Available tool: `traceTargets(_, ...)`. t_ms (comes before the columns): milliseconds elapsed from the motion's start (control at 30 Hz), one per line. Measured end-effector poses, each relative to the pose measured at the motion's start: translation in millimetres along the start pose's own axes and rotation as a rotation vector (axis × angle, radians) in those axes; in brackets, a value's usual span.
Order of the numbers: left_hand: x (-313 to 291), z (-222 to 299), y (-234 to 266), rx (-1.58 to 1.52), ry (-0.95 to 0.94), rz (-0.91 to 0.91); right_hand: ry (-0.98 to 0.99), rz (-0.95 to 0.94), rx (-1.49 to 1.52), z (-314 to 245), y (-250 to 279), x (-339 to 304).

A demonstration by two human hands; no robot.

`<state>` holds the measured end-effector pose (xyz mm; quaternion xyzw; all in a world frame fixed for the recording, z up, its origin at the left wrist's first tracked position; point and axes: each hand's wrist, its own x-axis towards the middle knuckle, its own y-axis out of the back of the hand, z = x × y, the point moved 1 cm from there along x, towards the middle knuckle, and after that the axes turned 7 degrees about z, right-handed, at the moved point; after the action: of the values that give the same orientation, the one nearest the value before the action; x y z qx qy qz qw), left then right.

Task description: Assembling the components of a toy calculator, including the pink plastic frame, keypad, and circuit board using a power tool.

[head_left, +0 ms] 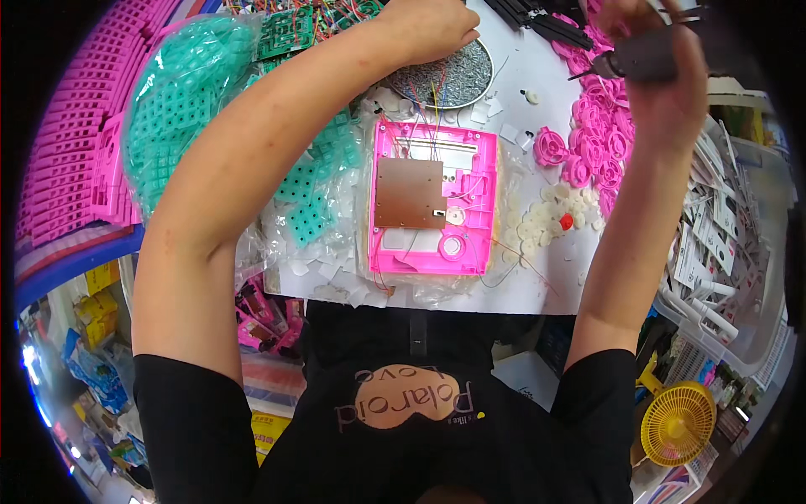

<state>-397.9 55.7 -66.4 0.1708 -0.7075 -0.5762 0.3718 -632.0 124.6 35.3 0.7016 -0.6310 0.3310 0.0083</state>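
My left hand [432, 32] reaches to the far edge of the table, over a round dish [490, 77] heaped with small silver screws. Its fingers are curled together, and anything pinched in them is hidden. At the far right, my right hand [672, 84] is wrapped round a black electric screwdriver [648, 57], its thin tip pointing left. Between my forearms lies an open pink plastic housing [481, 218]. A brown circuit board [410, 195] sits inside it, with thin coloured wires running out toward the dish.
Bagged teal keypads [189, 92] and green circuit boards [285, 32] lie on the left beside stacked pink casings [71, 126]. Pink ring-shaped parts [592, 139], white discs [537, 231] and one red disc [567, 222] lie right. A yellow fan [678, 424] stands below a clear bin [760, 336].
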Motion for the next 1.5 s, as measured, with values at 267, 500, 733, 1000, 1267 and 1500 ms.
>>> traceTargets(267, -127.0, 54.8, 106.8, -0.502, -0.015, 0.211, -0.218, -0.105, -0.229, 15.6, -35.2, -61.3)
traceTargets(500, -204.1, 122.4, 94.1, -0.781, 0.224, 0.361, -0.161, -0.258, 0.179, -9.0, -103.3, -135.5)
traceTargets(733, -210.5, 127.7, 94.1, -0.894, 0.307, 0.316, -0.235, -0.227, 0.178, -18.5, -124.3, -140.6)
traceTargets(1000, -211.6, 129.2, 93.7, -0.955, 0.340, 0.325, -0.218, -0.265, 0.171, -6.8, -126.4, -141.7)
traceTargets(1267, -210.7, 132.6, 92.6, -1.009, 0.368, 0.322, -0.211, -0.292, 0.139, -9.3, -121.8, -140.3)
traceTargets(1500, -208.7, 134.1, 93.1, -0.883, 0.299, 0.331, -0.253, -0.237, 0.053, -8.4, -129.0, -145.2)
